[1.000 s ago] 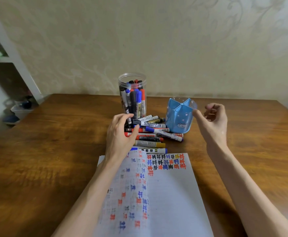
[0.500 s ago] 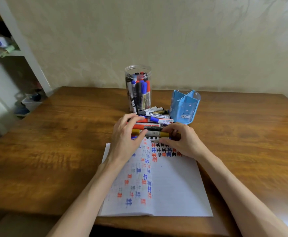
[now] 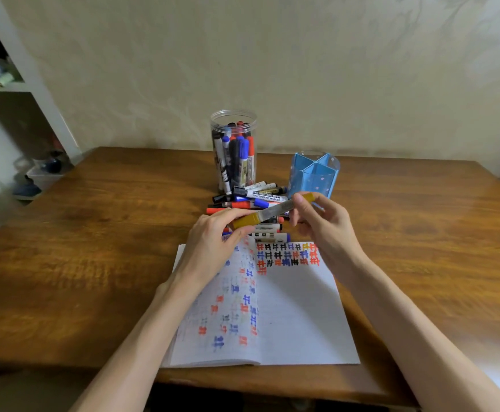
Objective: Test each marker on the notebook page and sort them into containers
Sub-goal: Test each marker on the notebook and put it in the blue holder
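Note:
A yellow-capped marker is held tilted just above the pile of loose markers. My left hand pinches its yellow cap end, and my right hand grips the other end. The open notebook lies below my hands, its page covered at the top with black, blue, red and yellow test marks. A clear jar filled with several markers stands behind the pile. To its right stands a blue divided holder; nothing shows inside it.
The wooden table stretches wide on both sides of the notebook. A white shelf unit with small items stands off the table's far left. A pale wall closes the back.
My right hand came down from beside the blue holder to the pile. Both hands took hold of the yellow-capped marker and lifted it, right end higher.

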Motion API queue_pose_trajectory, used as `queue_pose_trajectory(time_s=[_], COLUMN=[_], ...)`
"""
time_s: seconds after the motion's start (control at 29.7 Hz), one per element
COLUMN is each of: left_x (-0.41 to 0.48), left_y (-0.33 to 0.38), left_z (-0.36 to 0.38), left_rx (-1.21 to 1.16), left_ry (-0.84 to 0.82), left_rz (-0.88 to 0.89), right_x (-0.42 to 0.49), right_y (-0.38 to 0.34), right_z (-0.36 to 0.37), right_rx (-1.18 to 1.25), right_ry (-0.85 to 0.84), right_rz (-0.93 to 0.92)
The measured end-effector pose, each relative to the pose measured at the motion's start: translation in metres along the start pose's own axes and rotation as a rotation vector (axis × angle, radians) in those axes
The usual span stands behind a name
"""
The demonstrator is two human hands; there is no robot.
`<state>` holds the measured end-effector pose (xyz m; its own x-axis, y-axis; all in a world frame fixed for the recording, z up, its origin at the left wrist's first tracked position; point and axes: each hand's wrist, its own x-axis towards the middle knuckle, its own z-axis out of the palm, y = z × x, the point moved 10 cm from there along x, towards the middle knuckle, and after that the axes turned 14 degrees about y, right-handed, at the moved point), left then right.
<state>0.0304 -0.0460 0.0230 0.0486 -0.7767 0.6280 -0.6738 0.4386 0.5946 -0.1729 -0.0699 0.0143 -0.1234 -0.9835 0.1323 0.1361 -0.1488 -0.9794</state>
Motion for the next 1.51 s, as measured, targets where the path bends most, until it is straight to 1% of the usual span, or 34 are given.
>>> queue_pose_trajectory(time_s=[0.1, 0.17, 0.24, 0.3, 0.37, 0.44, 0.5, 0.57, 0.67, 0.77, 0.91, 1.08, 1.21, 1.41, 1.45, 1.51], left_x=[-0.004, -0.007, -0.009, -0.008, -0.007, -0.006, -0.007, -0.007, -0.009, -0.008, -0.004, -0.009, -0.01, -0.01, -0.011, -0.013], left_y=[0.013, 0.022, 0.025, 0.02, 0.012, 0.002, -0.002, 0.001, 0.012, 0.016, 0.019, 0.019, 0.02, 0.025, 0.026, 0.026], left_z=[0.006, 0.011, 0.012, 0.007, 0.001, -0.001, 0.002, 0.008, 0.019, 0.025, 0.026, 0.033, 0.033, 0.019, 0.019, 0.027], left_rx=[-0.054, -0.053, -0.069, -0.094, -0.131, -0.199, -0.247, -0.222, -0.167, -0.142, -0.186, -0.266, -0.291, -0.221, -0.231, -0.311], left_ry=[-0.022, -0.054, -0.083, -0.065, -0.023, -0.006, -0.031, -0.077, -0.158, -0.191, -0.212, -0.276, -0.261, -0.095, -0.109, -0.197], left_rz=[0.001, 0.008, -0.002, -0.034, -0.074, -0.158, -0.213, -0.181, -0.125, -0.103, -0.099, -0.158, -0.161, -0.054, -0.06, -0.142], right_x=[-0.018, -0.023, -0.024, -0.024, -0.021, -0.018, -0.016, -0.015, -0.018, -0.018, -0.02, -0.025, -0.027, -0.029, -0.029, -0.028], right_y=[0.011, 0.014, 0.016, 0.017, 0.014, 0.014, 0.017, 0.018, 0.017, 0.012, 0.005, 0.0, -0.001, 0.003, 0.002, -0.001], right_z=[0.016, 0.015, 0.011, 0.004, -0.006, -0.012, -0.012, -0.007, 0.006, 0.007, 0.006, 0.002, 0.002, 0.0, 0.0, -0.002], right_rx=[-0.08, -0.098, -0.08, -0.028, -0.037, -0.09, -0.086, -0.081, -0.137, -0.183, -0.175, -0.226, -0.223, -0.19, -0.188, -0.189], right_ry=[-0.027, 0.006, 0.028, 0.055, 0.085, 0.07, 0.029, -0.004, -0.035, -0.001, 0.023, 0.06, 0.081, 0.124, 0.121, 0.099], right_rz=[-0.013, -0.014, 0.024, 0.06, 0.03, 0.009, 0.021, 0.012, -0.039, -0.097, -0.125, -0.15, -0.149, -0.123, -0.124, -0.141])
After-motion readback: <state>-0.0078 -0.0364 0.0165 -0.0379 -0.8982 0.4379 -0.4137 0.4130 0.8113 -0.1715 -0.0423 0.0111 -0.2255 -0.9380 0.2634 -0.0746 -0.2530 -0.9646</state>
